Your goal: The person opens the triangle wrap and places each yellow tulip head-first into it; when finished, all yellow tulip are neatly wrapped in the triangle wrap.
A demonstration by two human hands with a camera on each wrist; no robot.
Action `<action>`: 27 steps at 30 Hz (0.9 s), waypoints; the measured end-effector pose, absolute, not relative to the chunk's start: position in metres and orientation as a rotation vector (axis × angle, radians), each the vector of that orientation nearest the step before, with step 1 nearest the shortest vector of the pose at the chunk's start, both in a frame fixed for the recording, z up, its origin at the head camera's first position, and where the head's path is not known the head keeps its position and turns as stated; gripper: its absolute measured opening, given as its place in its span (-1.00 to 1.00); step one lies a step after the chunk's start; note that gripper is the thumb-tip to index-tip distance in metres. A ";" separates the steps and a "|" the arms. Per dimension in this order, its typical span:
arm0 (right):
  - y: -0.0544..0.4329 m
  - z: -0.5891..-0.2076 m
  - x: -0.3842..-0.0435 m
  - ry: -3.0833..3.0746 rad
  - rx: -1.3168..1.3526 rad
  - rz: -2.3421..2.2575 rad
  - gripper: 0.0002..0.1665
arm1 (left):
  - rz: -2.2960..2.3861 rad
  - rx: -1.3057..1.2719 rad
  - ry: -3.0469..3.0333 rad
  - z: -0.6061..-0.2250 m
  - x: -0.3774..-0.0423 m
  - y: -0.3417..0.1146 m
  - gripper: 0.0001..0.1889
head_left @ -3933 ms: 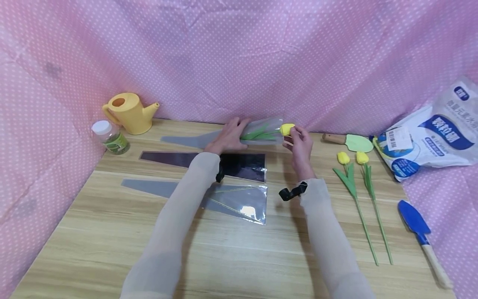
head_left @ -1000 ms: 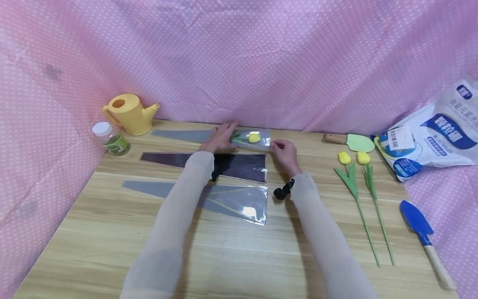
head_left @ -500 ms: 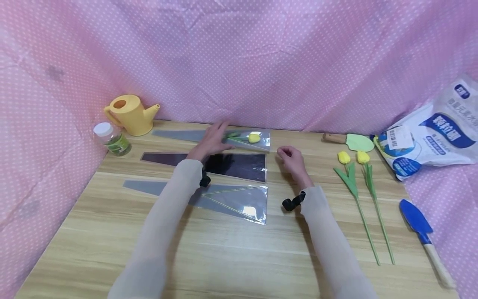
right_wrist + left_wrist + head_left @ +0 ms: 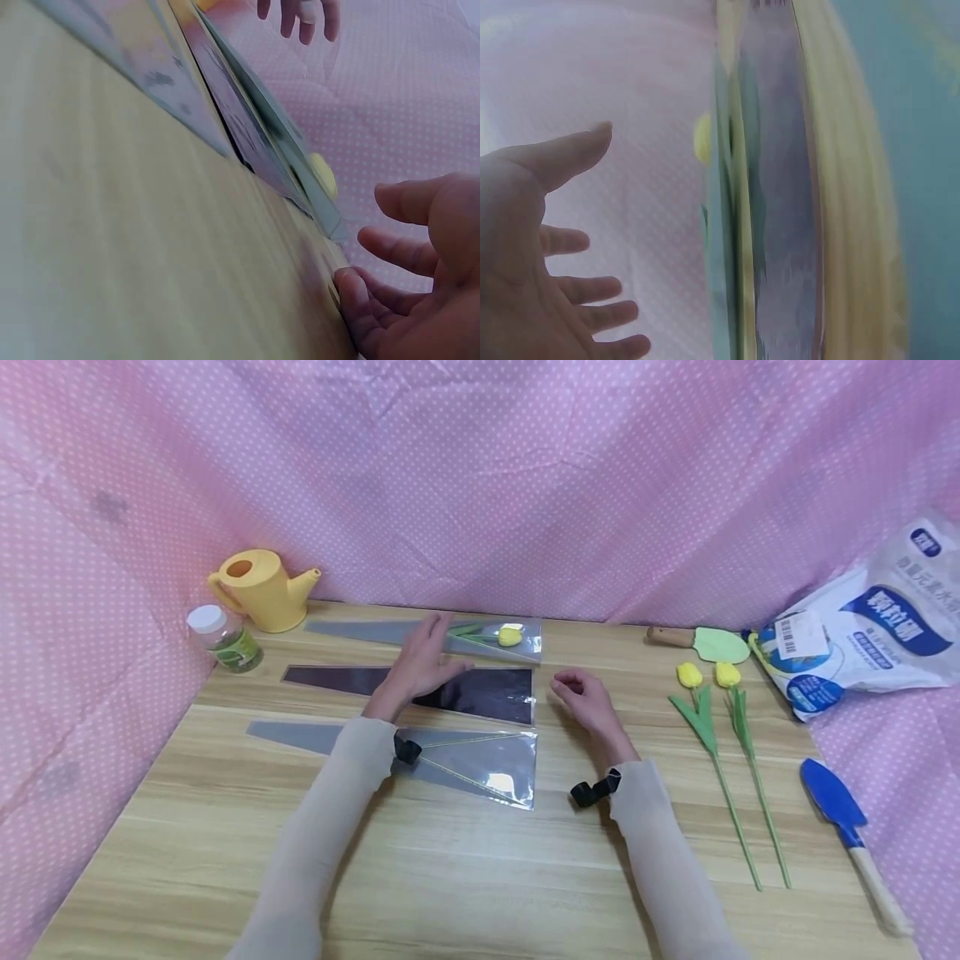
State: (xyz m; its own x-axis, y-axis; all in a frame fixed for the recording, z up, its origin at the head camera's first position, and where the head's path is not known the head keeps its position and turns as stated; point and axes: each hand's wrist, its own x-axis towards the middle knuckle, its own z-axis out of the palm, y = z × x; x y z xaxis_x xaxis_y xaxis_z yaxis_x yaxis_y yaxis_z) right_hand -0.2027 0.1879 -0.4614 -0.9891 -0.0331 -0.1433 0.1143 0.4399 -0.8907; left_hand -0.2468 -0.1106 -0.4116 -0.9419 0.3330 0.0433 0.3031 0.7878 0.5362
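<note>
A yellow tulip (image 4: pixel 510 637) lies inside the rearmost clear-and-grey flower sleeve (image 4: pixel 360 630). Over the near edge of this sleeve and the dark flower sleeve (image 4: pixel 487 693) hovers my left hand (image 4: pixel 416 664). Its fingers are spread and hold nothing; in the left wrist view the hand (image 4: pixel 517 247) is clear of the sleeves. My right hand (image 4: pixel 588 702) is just right of the dark sleeve, fingers loosely bent, nothing between them. A third sleeve (image 4: pixel 465 768), clear with gold lines, lies nearest. Two more yellow tulips (image 4: pixel 702 727) lie on the table to the right.
A yellow watering can (image 4: pixel 262 593) and a white-capped jar (image 4: pixel 225 639) stand at the back left. At the right are a green trowel (image 4: pixel 720 645), a blue trowel (image 4: pixel 832 793) and a white printed bag (image 4: pixel 862 635). A pink dotted cloth (image 4: pixel 480 485) hangs behind the wooden table (image 4: pixel 450 877).
The tulip went fully into the rear sleeve, which now lies flat. Both hands have since let go; the left drew back toward the dark sleeve, and the right drew back toward the person.
</note>
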 end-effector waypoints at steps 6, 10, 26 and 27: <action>0.191 -0.459 -0.195 2.558 -0.047 -1.534 -0.49 | 0.836 0.553 2.827 -0.412 -0.226 -0.099 -0.04; 0.192 -0.454 -0.193 2.538 -0.126 -1.485 -0.39 | 0.822 0.563 2.756 -0.411 -0.213 -0.093 -0.04; 0.180 -0.448 -0.191 2.724 -0.172 -0.968 -0.11 | 0.479 0.642 2.461 -0.408 -0.188 -0.072 -0.03; 0.179 -0.448 -0.191 2.729 -0.164 -0.947 -0.09 | 0.461 0.640 2.445 -0.409 -0.188 -0.072 -0.03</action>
State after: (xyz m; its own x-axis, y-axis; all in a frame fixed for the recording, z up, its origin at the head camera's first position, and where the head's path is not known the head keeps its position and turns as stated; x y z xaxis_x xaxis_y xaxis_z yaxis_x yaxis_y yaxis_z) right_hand -0.1905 0.1792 -0.4482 -0.9631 -0.1854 -0.1951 -0.0248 0.7829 -0.6217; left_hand -0.1878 -0.0717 -0.4093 -0.7262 0.5334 -0.4336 0.3390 0.8266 0.4491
